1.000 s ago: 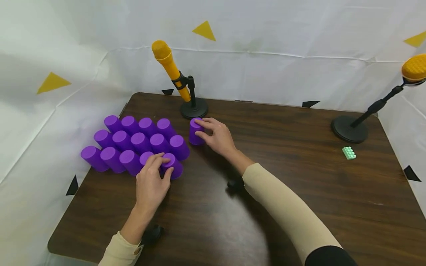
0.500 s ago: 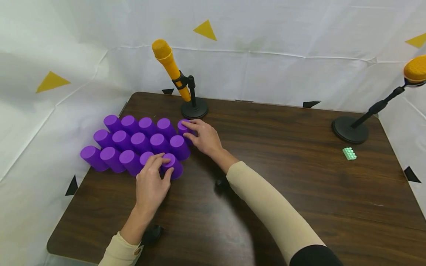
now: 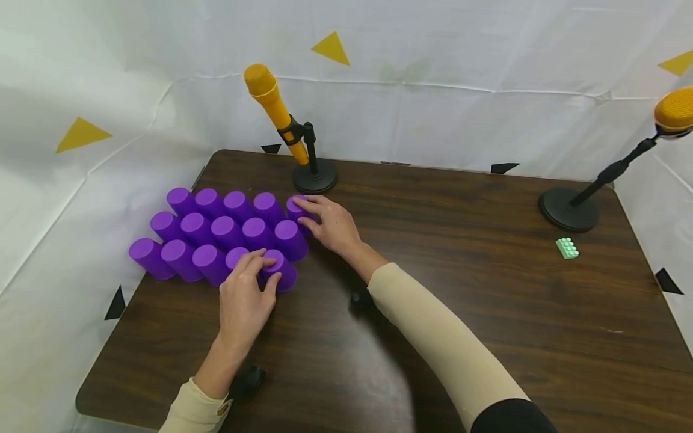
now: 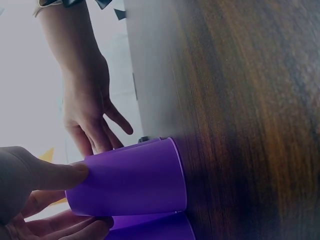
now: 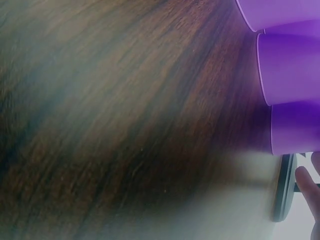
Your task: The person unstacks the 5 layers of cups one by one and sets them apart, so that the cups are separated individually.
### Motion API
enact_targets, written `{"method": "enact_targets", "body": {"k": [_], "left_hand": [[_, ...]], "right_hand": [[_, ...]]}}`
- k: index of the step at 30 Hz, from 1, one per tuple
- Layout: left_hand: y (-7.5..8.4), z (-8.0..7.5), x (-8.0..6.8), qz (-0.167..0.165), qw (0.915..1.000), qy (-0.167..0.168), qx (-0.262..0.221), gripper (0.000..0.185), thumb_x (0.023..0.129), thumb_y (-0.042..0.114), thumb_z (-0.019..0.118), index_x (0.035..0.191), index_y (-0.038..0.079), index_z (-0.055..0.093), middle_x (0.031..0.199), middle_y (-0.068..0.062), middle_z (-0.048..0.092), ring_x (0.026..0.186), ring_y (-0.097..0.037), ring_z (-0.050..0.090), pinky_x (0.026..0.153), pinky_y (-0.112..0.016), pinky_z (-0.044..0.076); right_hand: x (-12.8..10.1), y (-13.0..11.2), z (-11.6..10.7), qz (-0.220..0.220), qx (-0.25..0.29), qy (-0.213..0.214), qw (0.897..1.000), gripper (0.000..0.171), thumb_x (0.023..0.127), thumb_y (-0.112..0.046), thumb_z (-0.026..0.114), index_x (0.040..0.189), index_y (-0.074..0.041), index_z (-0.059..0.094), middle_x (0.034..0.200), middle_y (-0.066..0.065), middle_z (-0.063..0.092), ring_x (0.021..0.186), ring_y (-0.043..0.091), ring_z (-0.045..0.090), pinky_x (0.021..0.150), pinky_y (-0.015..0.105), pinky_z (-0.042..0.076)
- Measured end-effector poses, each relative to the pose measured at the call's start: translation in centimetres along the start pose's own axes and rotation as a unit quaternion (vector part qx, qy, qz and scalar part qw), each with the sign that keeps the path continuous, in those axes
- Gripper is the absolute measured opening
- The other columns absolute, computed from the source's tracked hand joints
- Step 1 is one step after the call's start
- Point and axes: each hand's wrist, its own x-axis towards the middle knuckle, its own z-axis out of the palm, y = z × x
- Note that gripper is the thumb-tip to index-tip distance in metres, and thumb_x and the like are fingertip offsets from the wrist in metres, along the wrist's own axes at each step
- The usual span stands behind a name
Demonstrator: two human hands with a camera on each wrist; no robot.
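Note:
Purple cups [image 3: 227, 231] stand upside down in three close rows on the left of the table. My left hand [image 3: 246, 294] holds the purple cup at the right end of the front row [image 3: 285, 275], thumb on one side and fingers on the other. In the left wrist view that purple cup [image 4: 132, 180] has its rim on the tabletop. At the right end of the back row, my right hand [image 3: 331, 225] pinches another purple cup [image 3: 296, 211] near its base. In the right wrist view only a bit of the right hand [image 5: 311, 192] shows.
A yellow microphone [image 3: 276, 111] on a black stand [image 3: 315, 176] is just behind the right hand. Another yellow microphone [image 3: 674, 110] on a stand [image 3: 568, 210] and a mint-green toy brick [image 3: 567, 248] are at right. White sheeting [image 3: 433, 54] borders the brown table [image 3: 460, 240].
My right hand has moved left with its purple cup, bringing it to the end of the back row; over the last half second it stays there. The left hand keeps its place.

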Motion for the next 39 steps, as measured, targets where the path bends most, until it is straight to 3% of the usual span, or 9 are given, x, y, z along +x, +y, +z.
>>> {"method": "enact_targets", "body": {"k": [7,18,32,39], "left_hand": [[-0.1,0.0,0.0,0.003,1.0,0.0,0.0,0.025,0.075,0.003,0.084,0.097,0.002,0.072,0.118,-0.014,0.066,0.104,-0.033,0.065,0.083,-0.05,0.053],[-0.2,0.1,-0.1,0.011,0.9999,0.004,0.001,0.023,0.075,0.004,0.084,0.091,0.005,0.068,0.117,-0.014,0.066,0.105,-0.032,0.064,0.082,-0.05,0.053],[-0.2,0.0,-0.2,0.019,0.9998,0.011,0.002,0.027,0.075,0.001,0.084,0.098,0.003,0.069,0.118,-0.017,0.065,0.104,-0.034,0.065,0.079,-0.05,0.054],[0.4,-1.1,0.2,0.051,0.9979,0.042,-0.003,0.028,0.077,0.003,0.082,0.103,0.002,0.07,0.117,-0.016,0.066,0.102,-0.034,0.065,0.078,-0.049,0.055]], "right_hand": [[-0.2,0.0,-0.3,-0.004,-0.008,0.002,1.0,0.052,0.093,-0.03,0.069,0.142,-0.029,0.053,0.144,-0.002,0.051,0.125,0.021,0.054,0.096,0.038,0.048],[-2.0,1.6,-1.9,-0.022,-0.007,0.029,0.999,0.05,0.094,-0.038,0.065,0.142,-0.028,0.054,0.142,-0.006,0.053,0.119,0.017,0.058,0.086,0.037,0.052],[-7.0,4.3,-5.8,-0.003,-0.05,0.016,0.999,0.057,0.094,-0.043,0.065,0.146,-0.028,0.048,0.14,-0.006,0.053,0.118,0.019,0.059,0.076,0.042,0.054],[-10.1,5.8,-8.0,0.005,-0.081,-0.013,0.997,0.058,0.094,-0.043,0.064,0.147,-0.025,0.047,0.144,-0.002,0.049,0.118,0.022,0.058,0.066,0.041,0.052]]}}
